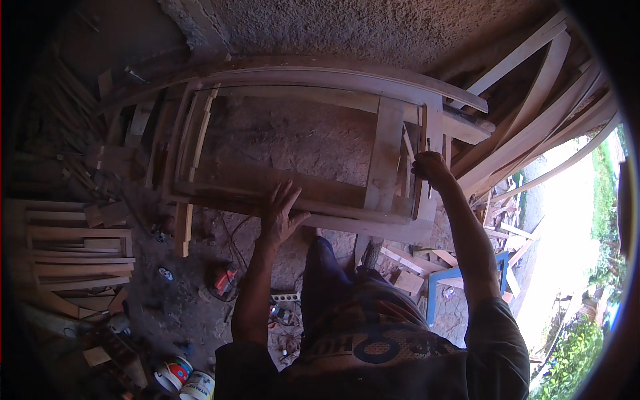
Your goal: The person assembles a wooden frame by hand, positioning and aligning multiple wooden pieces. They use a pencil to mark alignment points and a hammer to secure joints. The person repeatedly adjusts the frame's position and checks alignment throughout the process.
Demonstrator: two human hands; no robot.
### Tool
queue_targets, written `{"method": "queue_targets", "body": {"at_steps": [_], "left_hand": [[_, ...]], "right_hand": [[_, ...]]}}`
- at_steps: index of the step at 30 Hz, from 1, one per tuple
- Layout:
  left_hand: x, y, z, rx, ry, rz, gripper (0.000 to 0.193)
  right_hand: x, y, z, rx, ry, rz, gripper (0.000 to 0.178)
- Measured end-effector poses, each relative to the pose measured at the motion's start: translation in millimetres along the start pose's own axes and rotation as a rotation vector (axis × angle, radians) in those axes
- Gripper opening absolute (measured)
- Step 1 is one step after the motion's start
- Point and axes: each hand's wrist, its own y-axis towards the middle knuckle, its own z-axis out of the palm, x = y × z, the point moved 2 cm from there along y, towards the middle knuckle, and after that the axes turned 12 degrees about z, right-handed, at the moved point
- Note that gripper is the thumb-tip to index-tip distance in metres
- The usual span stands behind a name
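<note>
The left hand [280, 212], its fingers spread wide and gripping nothing, rests on the near rail of a large rectangular brown wooden frame [333, 212], which stretches from beneath that palm across to the other hand. At the frame's end, the right hand [432, 168] is curled around a slim dark stick-like tool [428, 144], its exact kind unclear; just left of that fist a wide, flat wooden board [385, 153] crosses the frame, and yellowish wooden strips [202, 137] lie farther left, beyond the left hand.

One fisheye view looks down from the head; the wooden frame [385, 153] lies near.
</note>
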Motion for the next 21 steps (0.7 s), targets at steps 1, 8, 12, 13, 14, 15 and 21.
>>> {"method": "queue_targets", "body": {"at_steps": [1,8,12,13,14,15,21], "left_hand": [[-1,-1,-1,0.002,0.007,-0.002,0.076],[-1,1,-1,0.024,0.047,-0.011,0.075],[-1,1,0,0.007,0.020,-0.022,0.075],[0,2,0,0.005,0.012,-0.024,0.076],[-1,2,0,0.005,0.004,-0.028,0.076],[-2,3,-1,0.005,-0.005,-0.033,0.077],[1,-2,-3,0.039,0.016,-0.059,0.078]], "right_hand": [[0,0,2,-0.005,-0.015,0.000,0.022],[4,6,2,-0.079,-0.045,0.028,0.020],[3,15,-1,-0.126,-0.140,0.033,0.018],[3,17,-3,-0.127,-0.116,0.028,0.018],[0,20,-5,-0.127,-0.093,0.026,0.018],[-1,22,-7,-0.127,-0.070,0.024,0.019],[2,18,9,-0.159,-0.035,0.053,0.019]]}}
